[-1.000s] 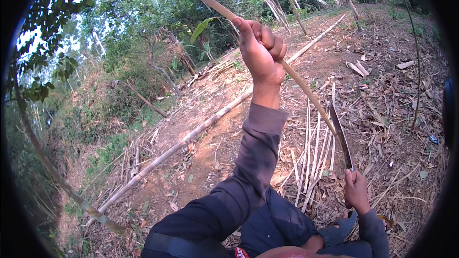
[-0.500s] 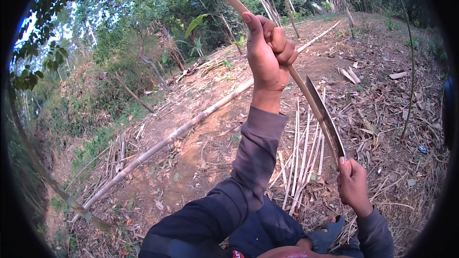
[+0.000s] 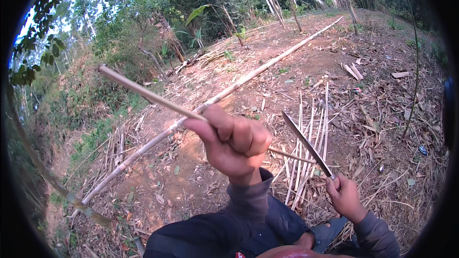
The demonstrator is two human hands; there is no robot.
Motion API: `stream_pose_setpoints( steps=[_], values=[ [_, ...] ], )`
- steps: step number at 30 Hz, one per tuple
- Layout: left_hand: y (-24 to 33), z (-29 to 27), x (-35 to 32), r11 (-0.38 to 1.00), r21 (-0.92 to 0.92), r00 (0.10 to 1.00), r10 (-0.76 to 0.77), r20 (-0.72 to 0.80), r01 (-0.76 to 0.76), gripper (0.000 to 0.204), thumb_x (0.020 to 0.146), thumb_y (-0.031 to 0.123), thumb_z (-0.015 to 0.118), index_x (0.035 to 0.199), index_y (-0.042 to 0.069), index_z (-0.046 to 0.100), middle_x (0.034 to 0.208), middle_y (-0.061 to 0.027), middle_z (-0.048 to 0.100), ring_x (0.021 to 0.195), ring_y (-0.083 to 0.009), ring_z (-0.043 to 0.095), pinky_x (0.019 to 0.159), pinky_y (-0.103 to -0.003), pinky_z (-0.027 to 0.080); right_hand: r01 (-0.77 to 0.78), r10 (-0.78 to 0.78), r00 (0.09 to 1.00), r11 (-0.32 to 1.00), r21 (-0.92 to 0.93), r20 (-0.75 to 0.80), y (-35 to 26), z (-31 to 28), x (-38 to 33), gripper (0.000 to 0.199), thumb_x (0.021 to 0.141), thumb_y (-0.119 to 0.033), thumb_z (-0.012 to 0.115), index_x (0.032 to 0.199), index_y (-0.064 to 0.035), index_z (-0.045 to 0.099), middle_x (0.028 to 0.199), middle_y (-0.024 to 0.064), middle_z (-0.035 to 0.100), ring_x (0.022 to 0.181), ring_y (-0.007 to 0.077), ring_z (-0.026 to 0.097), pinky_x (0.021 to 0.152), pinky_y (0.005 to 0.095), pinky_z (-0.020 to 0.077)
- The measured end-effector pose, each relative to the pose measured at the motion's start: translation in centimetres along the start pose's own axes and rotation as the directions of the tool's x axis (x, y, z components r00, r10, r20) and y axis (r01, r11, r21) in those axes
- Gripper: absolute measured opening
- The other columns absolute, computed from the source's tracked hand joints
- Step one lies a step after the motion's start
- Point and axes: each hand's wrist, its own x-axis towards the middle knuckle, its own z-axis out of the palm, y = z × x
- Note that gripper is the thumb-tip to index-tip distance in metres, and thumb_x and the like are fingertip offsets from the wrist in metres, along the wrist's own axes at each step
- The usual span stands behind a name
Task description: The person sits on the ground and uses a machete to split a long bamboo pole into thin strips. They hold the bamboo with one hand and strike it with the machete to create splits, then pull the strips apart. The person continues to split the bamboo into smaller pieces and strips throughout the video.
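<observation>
1. Left hand [image 3: 234, 145] fisted tight round a thin bamboo strip [image 3: 143, 91], held up at chest height.
2. Right hand [image 3: 345, 198] closed on a long knife [image 3: 306, 144], edge just beside the strip: could slip toward knuckles.
3. Open dirt ahead; split strips [image 3: 311, 129] and a long pole [image 3: 248, 76] lying near.

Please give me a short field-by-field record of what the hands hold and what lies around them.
setting: outdoor dirt slope with trees
left hand: fist closed around a thin bamboo strip, raised slantwise
right hand: grip on a long knife, blade pointing up and left
contact: blade meets the strip's lower end
ground: split bamboo strips in front of the knees; a long bamboo pole beyond
</observation>
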Motion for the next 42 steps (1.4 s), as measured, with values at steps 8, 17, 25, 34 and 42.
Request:
stream_pose_setpoints(
  steps=[8, 17, 25, 34, 42],
  values=[
    [5.3, 4.0, -7.0, 0.963, 0.23, 0.99, 0.139, 0.028, -0.142, 0.046, 0.105, 0.051, 0.022, 0.078, 0.015, 0.029, 0.048, 0.0061, 0.018, 0.035, -0.0016, 0.013, 0.03, -0.024, 0.01, 0.296, -0.278, 0.95, 0.946, -0.133, 0.143, -3.0, 1.0, -3.7, 0.039, 0.084, -0.035, 0.075, 0.07, -0.0065, 0.053, 0.055, 0.0073, 0.059, 0.049, 0.0269, 0.063, 0.047, 0.0378, 0.049],
    [3.8, 4.2, -7.7, 0.974, 0.178, 0.988, 0.122, 0.098, -0.138, 0.047, 0.105, 0.053, 0.024, 0.078, 0.014, 0.028, 0.048, 0.0068, 0.017, 0.036, -0.0009, 0.012, 0.03, -0.024, 0.009, 0.243, -0.225, 0.962, 0.964, -0.108, 0.152, 2.7, 0.4, -4.8, 0.04, 0.081, -0.04, 0.077, 0.07, -0.0084, 0.055, 0.05, 0.008, 0.056, 0.046, 0.0295, 0.061, 0.045, 0.0386, 0.0494],
    [4.0, 4.6, -8.5, 0.957, 0.227, 0.983, 0.162, 0.088, -0.178, 0.046, 0.105, 0.052, 0.024, 0.079, 0.015, 0.028, 0.048, 0.007, 0.018, 0.036, -0.0004, 0.011, 0.031, -0.023, 0.008, 0.483, -0.45, 0.868, 0.863, -0.147, 0.208, -4.5, -0.3, -5.1, 0.037, 0.082, -0.039, 0.076, 0.071, -0.0102, 0.055, 0.053, 0.0032, 0.06, 0.046, 0.0243, 0.062, 0.044, 0.036, 0.0502],
    [4.8, 4.0, -9.5, 0.916, 0.361, 0.98, 0.198, -0.028, -0.174, 0.048, 0.104, 0.054, 0.023, 0.08, 0.014, 0.031, 0.047, 0.0054, 0.021, 0.033, -0.002, 0.014, 0.029, -0.022, 0.01, 0.333, -0.303, 0.942, 0.904, -0.269, 0.147, -1.6, 0.9, -4.4, 0.042, 0.083, -0.043, 0.074, 0.069, -0.0094, 0.053, 0.053, 0.0057, 0.059, 0.046, 0.0261, 0.062, 0.043, 0.0369, 0.0492],
    [4.3, 4.6, -9.4, 0.896, 0.406, 0.95, 0.266, -0.164, -0.181, 0.048, 0.103, 0.057, 0.021, 0.079, 0.016, 0.029, 0.046, 0.004, 0.018, 0.036, -0.0045, 0.008, 0.031, -0.024, 0.009, 0.189, -0.162, 0.974, 0.967, -0.171, 0.16, -0.2, 0.9, -3.3, 0.04, 0.083, -0.039, 0.075, 0.069, -0.0087, 0.053, 0.054, 0.0059, 0.059, 0.047, 0.027, 0.062, 0.044, 0.0381, 0.049]
  ],
)
